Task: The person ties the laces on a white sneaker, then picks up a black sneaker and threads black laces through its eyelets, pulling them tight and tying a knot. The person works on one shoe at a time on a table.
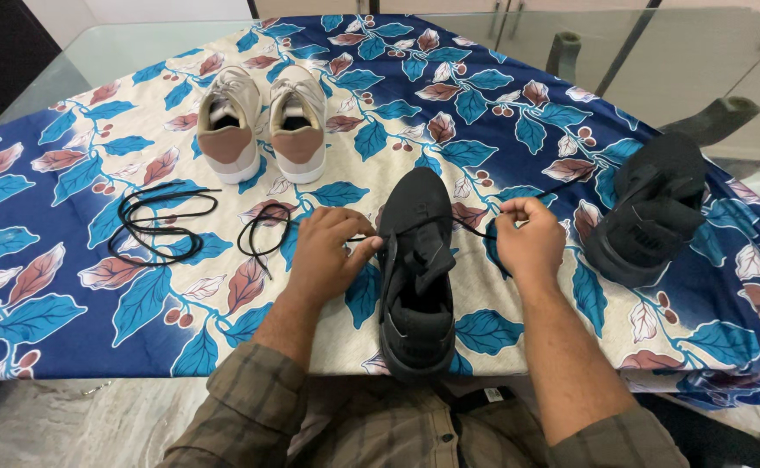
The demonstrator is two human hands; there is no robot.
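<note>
Shoe in hand: black low-top fabric sneaker (416,269), heel toward the person, lying on the blue-and-cream leaf-print cloth (76,260) between both hands.
Left hand (328,251): fingers pinched on one end of the black shoelace (269,230) at the sneaker's left eyelets; the slack trails off to the left.
Right hand (531,238): fingers closed on the lace's other end, drawn out to the right of the sneaker.
Technique: judged from this view, lacing goes best with both ends kept equal and taut, flat through each eyelet pair.
Count, black sneakers: two; the second black sneaker (653,212) lies well apart at right.
Count, beige sneakers: two, a pair of beige sneakers (263,126) side by side, far left.
Count, loose laces: one coiled black lace (154,225), apart from the hands.
</note>
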